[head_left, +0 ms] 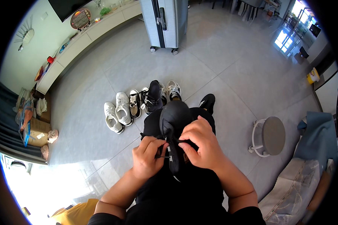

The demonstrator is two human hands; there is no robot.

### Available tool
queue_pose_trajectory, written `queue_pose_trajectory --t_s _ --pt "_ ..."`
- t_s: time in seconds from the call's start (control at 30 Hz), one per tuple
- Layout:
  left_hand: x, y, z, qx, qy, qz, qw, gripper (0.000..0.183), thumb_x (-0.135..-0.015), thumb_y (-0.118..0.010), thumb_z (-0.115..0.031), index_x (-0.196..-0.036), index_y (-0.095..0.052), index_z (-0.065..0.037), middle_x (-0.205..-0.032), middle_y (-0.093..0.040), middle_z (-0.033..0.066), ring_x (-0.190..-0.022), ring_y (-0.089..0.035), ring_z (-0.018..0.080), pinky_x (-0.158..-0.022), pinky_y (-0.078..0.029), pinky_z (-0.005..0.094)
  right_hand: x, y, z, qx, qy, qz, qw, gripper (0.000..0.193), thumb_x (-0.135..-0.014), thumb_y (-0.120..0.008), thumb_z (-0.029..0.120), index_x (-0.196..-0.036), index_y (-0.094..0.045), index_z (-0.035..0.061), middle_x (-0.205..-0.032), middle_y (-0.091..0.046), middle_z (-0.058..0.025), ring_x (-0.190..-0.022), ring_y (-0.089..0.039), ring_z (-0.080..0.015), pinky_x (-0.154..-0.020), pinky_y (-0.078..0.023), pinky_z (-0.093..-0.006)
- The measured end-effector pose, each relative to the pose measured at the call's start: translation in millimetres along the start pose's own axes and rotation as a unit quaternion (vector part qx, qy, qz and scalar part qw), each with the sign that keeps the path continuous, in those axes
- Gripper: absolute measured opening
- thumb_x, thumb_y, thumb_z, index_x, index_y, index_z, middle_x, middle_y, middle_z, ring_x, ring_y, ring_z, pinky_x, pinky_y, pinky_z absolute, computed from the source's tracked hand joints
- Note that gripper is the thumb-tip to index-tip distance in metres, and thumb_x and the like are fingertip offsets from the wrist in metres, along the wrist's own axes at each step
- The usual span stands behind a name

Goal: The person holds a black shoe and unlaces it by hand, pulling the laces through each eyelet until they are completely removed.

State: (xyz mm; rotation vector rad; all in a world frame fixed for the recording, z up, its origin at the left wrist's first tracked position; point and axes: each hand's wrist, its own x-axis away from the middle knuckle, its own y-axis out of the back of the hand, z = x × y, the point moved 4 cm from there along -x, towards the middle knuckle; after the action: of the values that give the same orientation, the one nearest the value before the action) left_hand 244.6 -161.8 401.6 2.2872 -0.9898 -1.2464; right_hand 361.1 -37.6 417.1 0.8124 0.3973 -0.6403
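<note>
A black shoe [175, 114] rests on my lap, its rounded toe pointing away from me and its heel end towards my body. Over its opening, my left hand [148, 156] is closed in a pinch on a black shoelace, at the shoe's left side. On the other side my right hand [202, 145] pinches the black lace between thumb and forefinger. Dark lace against dark shoe and clothing makes its exact path hard to follow. Small pale marks show along the shoe between my hands.
White sneakers [122, 108], black-and-white canvas shoes [135, 103] and other shoes [173, 89] stand in a row ahead on the tiled floor. A silver suitcase [165, 26] stands beyond. To the right are a round stool [273, 135] and a plastic-covered sofa [293, 187]; cardboard boxes [38, 132] sit left.
</note>
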Motion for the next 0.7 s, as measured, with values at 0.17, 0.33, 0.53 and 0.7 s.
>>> queue_pose_trajectory --t_s 0.17,0.33,0.53,0.7 --pt "8 -6 21 0.094 0.107 0.032 0.989 0.012 -0.077 -0.063 0.005 -0.083 -0.054 -0.001 -0.081 -0.061 0.0127 -0.070 -0.059 0.0260 -0.062 -0.048 0.0312 12 -9 -28 -0.006 -0.038 0.007 0.999 0.018 -0.071 -0.072 0.011 -0.080 -0.056 0.0054 -0.114 -0.052 -0.0124 -0.109 -0.048 -0.0326 -0.093 -0.037 -0.0411" --pt "15 -5 28 0.179 0.140 0.070 0.971 0.004 -0.088 -0.056 -0.001 -0.088 -0.052 -0.001 -0.094 -0.063 0.0119 -0.073 -0.058 0.0171 -0.062 -0.047 0.0276 15 -26 -44 -0.083 -0.120 -0.001 0.989 0.016 -0.081 -0.068 0.016 -0.084 -0.059 0.0037 -0.115 -0.051 -0.0123 -0.108 -0.049 -0.0304 -0.091 -0.039 -0.0375" --pt "29 1 41 0.548 0.386 0.130 0.730 0.012 -0.096 -0.047 -0.014 -0.094 -0.052 -0.002 -0.114 -0.057 0.0136 -0.058 -0.043 0.0037 -0.045 -0.035 0.0159 9 -26 -41 -0.122 -0.177 0.010 0.977 0.018 -0.082 -0.067 0.019 -0.087 -0.060 0.0028 -0.115 -0.049 -0.0126 -0.106 -0.050 -0.0282 -0.087 -0.042 -0.0356" --pt "14 11 47 0.358 0.315 0.087 0.874 0.014 -0.086 -0.064 -0.012 -0.091 -0.059 0.000 -0.096 -0.064 0.0122 -0.061 -0.054 0.0131 -0.054 -0.045 0.0243 8 -29 -44 -0.138 -0.181 0.019 0.974 0.016 -0.081 -0.068 0.017 -0.085 -0.061 0.0035 -0.118 -0.051 -0.0126 -0.107 -0.050 -0.0264 -0.087 -0.042 -0.0341"
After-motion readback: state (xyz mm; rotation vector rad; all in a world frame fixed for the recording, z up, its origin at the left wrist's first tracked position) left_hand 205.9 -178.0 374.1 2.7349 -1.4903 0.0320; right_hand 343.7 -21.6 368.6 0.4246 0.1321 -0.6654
